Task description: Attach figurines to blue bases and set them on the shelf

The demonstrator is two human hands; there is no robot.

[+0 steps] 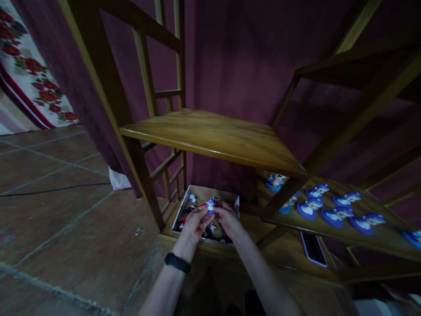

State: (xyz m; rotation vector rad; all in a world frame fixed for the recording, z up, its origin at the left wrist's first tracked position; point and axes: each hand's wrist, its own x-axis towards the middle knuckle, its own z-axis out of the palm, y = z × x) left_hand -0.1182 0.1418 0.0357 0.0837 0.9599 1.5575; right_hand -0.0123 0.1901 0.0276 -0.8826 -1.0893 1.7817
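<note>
A small blue-and-white figurine (211,206) is held upright between the fingertips of both my hands, above an open box. My left hand (196,221) grips it from the left, with a black band on that wrist. My right hand (227,218) closes on its right side. Below them, the white-edged cardboard box (226,193) on the bottom shelf contains several small dark and colourful figurines, partly covered by my hands. One figurine with a blue-and-white top (192,198) shows at the box's back left corner.
A wooden shelf board (210,131) juts out above the box. To the right, several purple-based figurines (309,208) stand on another shelf. A phone (313,249) lies on the lower board. Purple curtain (226,57) hangs behind; a cable (55,191) crosses the tiled floor.
</note>
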